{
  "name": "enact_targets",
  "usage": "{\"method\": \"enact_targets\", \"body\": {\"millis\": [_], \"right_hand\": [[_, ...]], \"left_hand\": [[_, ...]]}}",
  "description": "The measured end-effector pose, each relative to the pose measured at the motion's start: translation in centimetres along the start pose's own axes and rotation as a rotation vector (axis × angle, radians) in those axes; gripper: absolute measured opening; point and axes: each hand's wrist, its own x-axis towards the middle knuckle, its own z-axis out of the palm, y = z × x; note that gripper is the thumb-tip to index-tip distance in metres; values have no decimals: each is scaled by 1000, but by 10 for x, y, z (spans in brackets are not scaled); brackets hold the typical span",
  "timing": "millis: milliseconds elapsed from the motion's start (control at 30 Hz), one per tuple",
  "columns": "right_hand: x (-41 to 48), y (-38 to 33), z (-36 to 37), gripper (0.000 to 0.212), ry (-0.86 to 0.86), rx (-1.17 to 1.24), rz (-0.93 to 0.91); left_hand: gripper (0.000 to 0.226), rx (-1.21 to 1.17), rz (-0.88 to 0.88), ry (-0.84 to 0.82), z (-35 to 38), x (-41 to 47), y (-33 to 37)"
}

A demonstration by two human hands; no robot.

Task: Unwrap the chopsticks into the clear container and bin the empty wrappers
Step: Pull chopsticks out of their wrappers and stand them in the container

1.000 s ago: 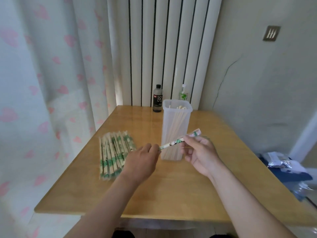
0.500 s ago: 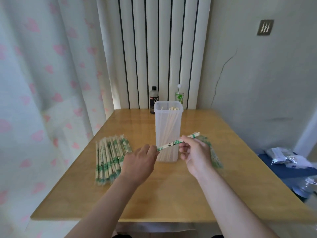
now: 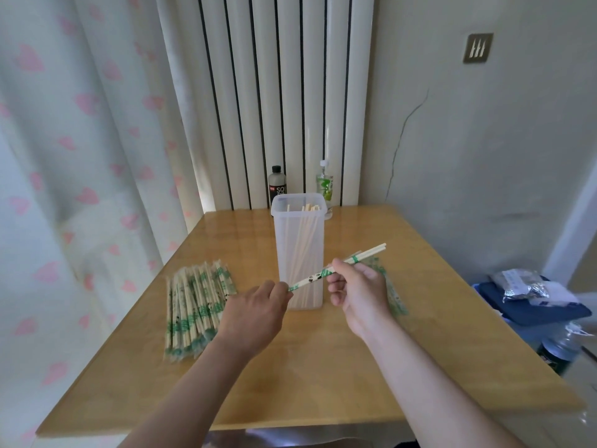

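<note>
Curtain with pink hearts hangs at the far left, beside a wooden desk. On the left part of the desk lies a pile of wrapped chopsticks, the pairs side by side in green-printed sleeves with their long axes running away from the viewer.

Just right of the pile is the left hand, back upward and fingers curled. Its thumb and fingertips pinch the near, lower end of a printed wrapper. The wrapper slants up to the right, held clear of the desk and crossing in front of the clear container. The container stands upright near the middle of the desk, open at the top, with bare chopsticks leaning inside it. Behind it, at the far edge of the desk, stand a black bottle and a pouch with green print and a white cap, both in front of a white ribbed radiator.

The right hand pinches the pair of chopsticks between thumb and forefinger, gripping through the upper part of the wrapper with the other fingers curled below. The bare wooden ends of the pair project from the wrapper beyond this hand. Empty wrappers lie flat on the desk under and just right of the right hand, partly hidden by it.

Off the desk at the far right sits a blue bag with silvery packets on top.
</note>
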Motion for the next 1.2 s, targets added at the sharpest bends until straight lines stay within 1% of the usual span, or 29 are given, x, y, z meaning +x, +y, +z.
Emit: {"method": "enact_targets", "body": {"millis": [67, 167, 200, 233, 300, 333, 400, 467, 533, 600, 667, 733, 800, 867, 967, 1067, 1200], "right_hand": [[-1, 4, 0, 16, -3, -2, 3], [-3, 12, 3, 19, -12, -9, 18], [-5, 13, 3, 20, -22, -9, 24], [-7, 13, 4, 19, -34, -5, 30], [-10, 11, 2, 19, -57, 4, 35], [-10, 8, -1, 18, -62, 10, 36], [-8, 0, -10, 18, -40, 44, 40], [-2, -11, -23, 21, 20, 91, 36], [4, -20, -37, 22, 79, 155, 21], [8, -30, -51, 23, 144, 219, 5], [10, -36, -66, 23, 198, 254, -15], [13, -39, -77, 24, 228, 272, -29], [15, -38, -82, 25, 239, 278, -25], [15, -37, -82, 24, 234, 276, -17], [13, -39, -72, 24, 212, 278, -30], [16, -59, -55, 25, 185, 291, -71], [27, -110, -21, 27, 161, 253, -230]], "left_hand": [[39, -18, -45, -57, -2, 3, 3], [55, -56, -125, -172, -10, 18, 14], [57, -92, -131, -207, -13, 24, 19], [54, -137, -133, -226, -15, 30, 26], [39, -236, -122, -259, -17, 38, 38], [34, -259, -103, -263, -17, 39, 41], [29, -240, -46, -219, -17, 38, 38], [30, -222, 34, -168, -18, 36, 30], [29, -189, 100, -151, -17, 33, 22], [23, -158, 104, -144, -16, 31, 10], [24, -152, 20, -120, -15, 30, -7], [24, -193, -140, -53, -18, 31, -18], [19, -302, -321, -10, -25, 38, -20], [17, -404, -430, -1, -34, 48, -15], [20, -527, -488, -5, -45, 62, -3], [22, -659, -553, -17, -51, 73, 5], [20, -835, -687, 61, -55, 84, -1]]}}
